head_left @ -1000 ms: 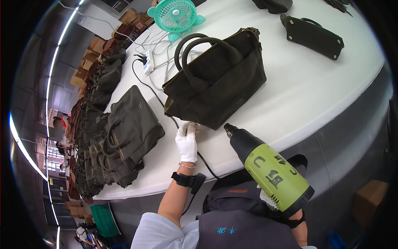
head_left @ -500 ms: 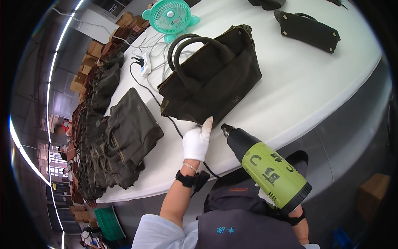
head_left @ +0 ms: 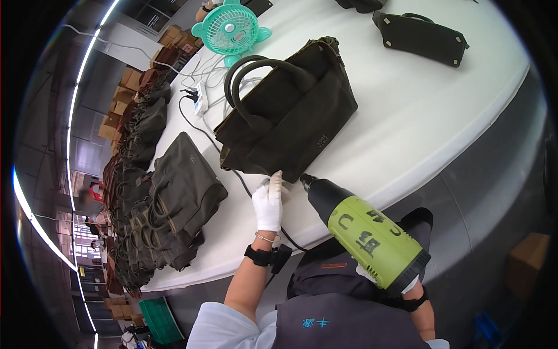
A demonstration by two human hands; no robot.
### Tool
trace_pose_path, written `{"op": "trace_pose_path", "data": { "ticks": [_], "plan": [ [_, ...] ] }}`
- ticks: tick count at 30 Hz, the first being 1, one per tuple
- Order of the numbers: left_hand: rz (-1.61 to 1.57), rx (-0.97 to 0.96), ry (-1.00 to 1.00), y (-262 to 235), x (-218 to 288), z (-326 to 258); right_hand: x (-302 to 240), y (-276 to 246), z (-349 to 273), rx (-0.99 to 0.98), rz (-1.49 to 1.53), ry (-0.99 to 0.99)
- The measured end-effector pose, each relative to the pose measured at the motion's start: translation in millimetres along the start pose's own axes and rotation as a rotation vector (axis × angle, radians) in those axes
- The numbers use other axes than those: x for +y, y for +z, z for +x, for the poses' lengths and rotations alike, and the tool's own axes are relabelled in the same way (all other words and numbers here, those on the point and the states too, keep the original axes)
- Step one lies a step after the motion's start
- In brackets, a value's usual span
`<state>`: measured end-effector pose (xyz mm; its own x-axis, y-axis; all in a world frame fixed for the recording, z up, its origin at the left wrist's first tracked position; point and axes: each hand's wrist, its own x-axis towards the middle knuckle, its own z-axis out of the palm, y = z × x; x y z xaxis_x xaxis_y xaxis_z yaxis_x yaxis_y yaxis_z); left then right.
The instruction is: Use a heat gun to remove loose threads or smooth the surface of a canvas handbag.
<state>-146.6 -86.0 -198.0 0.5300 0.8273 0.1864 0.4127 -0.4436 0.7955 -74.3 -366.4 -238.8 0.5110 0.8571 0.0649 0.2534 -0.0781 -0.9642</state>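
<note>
Touching dark handbag (head_left: 290, 113) corner, gloved fingers (head_left: 273, 181)

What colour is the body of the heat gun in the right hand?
Lime green, with a black nozzle end: the heat gun, in the head view.

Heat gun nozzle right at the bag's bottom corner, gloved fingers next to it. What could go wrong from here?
1. The left hand touches the dark handbag beside the heat gun nozzle; hot air could burn the fingers.
2. The nozzle sits very close to the corner; the material might scorch.
3. The black cable runs under that corner and could be heated.
</note>
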Motion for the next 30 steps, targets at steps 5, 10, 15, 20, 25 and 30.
{"op": "trace_pose_path", "data": {
  "ticks": [5,10,15,20,25,30],
  "plan": [
    [-0.225,0.049,0.066,-2,-19,-3,16,-5,-27,-0.001,0.033,0.019],
    [-0.310,0.050,0.126,-4,-20,-3,20,-3,-25,-0.007,0.069,0.032],
    [-0.373,0.142,0.025,-5,-26,-4,12,5,-18,-0.012,0.108,0.044],
    [-0.347,0.164,-0.064,-4,-14,-3,-18,-7,-1,-0.186,0.792,0.359],
    [-0.422,0.319,-0.007,-22,-8,2,-7,-1,7,-0.260,0.753,0.015],
    [-0.450,0.396,0.100,-40,16,20,-49,-14,22,-0.121,0.399,0.120]
  ]
}}
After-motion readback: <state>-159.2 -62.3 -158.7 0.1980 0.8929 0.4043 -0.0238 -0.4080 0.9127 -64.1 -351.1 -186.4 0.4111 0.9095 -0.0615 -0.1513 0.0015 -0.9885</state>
